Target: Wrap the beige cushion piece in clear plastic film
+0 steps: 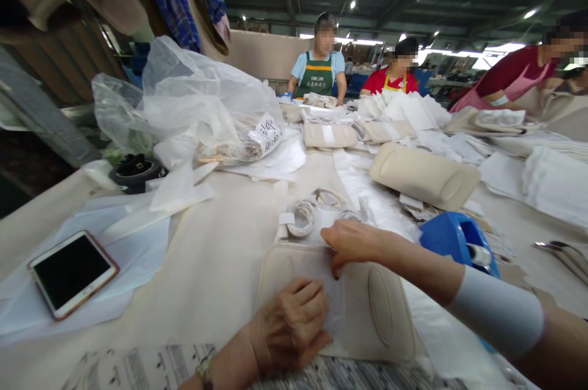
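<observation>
A beige padded cushion [367, 310] lies flat on the table in front of me, with a thin white sheet or label [321, 273] across its middle. My left hand [289, 326] rests on the cushion's near edge, fingers curled and pressing down on the white sheet. My right hand [351, 243] reaches in from the right and pinches the sheet's far edge against the cushion. Just beyond lie coiled white cords [301, 218].
A phone [71, 270] lies at the left on white paper. A blue tape dispenser [459, 240] stands right of my right arm. Another beige cushion [422, 176], clear plastic bags [202, 102] and stacked white fabric [551, 185] crowd the table. Three people work at the far side.
</observation>
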`<state>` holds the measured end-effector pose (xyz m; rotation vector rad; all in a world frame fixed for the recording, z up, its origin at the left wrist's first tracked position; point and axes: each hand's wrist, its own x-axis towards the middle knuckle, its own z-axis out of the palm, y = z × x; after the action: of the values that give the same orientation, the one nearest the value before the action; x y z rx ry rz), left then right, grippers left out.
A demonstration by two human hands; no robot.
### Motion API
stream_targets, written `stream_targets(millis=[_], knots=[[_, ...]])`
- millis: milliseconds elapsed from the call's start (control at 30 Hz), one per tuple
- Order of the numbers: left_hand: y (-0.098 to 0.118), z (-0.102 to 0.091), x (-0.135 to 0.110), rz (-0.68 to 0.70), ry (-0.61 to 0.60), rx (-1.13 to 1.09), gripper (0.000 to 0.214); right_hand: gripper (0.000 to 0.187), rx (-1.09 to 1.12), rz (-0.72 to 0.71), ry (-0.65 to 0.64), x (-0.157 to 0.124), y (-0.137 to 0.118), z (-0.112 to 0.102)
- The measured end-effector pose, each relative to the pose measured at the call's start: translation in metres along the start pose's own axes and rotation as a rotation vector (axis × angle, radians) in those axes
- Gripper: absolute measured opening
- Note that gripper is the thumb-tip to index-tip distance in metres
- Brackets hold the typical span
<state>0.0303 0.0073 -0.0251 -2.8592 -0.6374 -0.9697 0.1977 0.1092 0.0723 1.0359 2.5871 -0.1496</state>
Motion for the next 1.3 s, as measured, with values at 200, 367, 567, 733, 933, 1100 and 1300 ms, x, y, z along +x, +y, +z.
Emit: stream_targets(millis=[200,367,567,733,933,1100,1300], knots=[[0.001,-0.002,0.002,0.002,-0.009,0.012,0.025,0.024,0.011,0.022,0.182,-0.005,0.024,-0.008],[0.0,-0.003,0.002,0.002,-0.028,0.023,0.025,0.027,-0.028,0.038,0.455,-0.043,-0.005,0.043],[0.001,0.0,0.0,0.01,-0.023,0.032,0.018,0.049,-0.045,-0.14,0.782,-0.083,-0.064,0.125],[0.001,-0.012,0.003,-0.049,0.016,-0.077,0.018,0.03,0.176,-0.1,0.897,-0.105,-0.054,0.12],[-0.022,-0.023,-0.007,-0.756,0.239,0.114,0.041,0.056,0.748,0.723,1.0,-0.1,-0.035,0.147],[-0.022,-0.019,-0.023,-1.084,0.118,-0.055,0.064,0.066,1.084,0.717,0.95,-0.097,-0.049,0.159],[0.005,-0.028,-0.051,-1.013,0.124,0.036,0.053,0.064,1.113,0.607,0.862,-0.132,-0.064,0.172]])
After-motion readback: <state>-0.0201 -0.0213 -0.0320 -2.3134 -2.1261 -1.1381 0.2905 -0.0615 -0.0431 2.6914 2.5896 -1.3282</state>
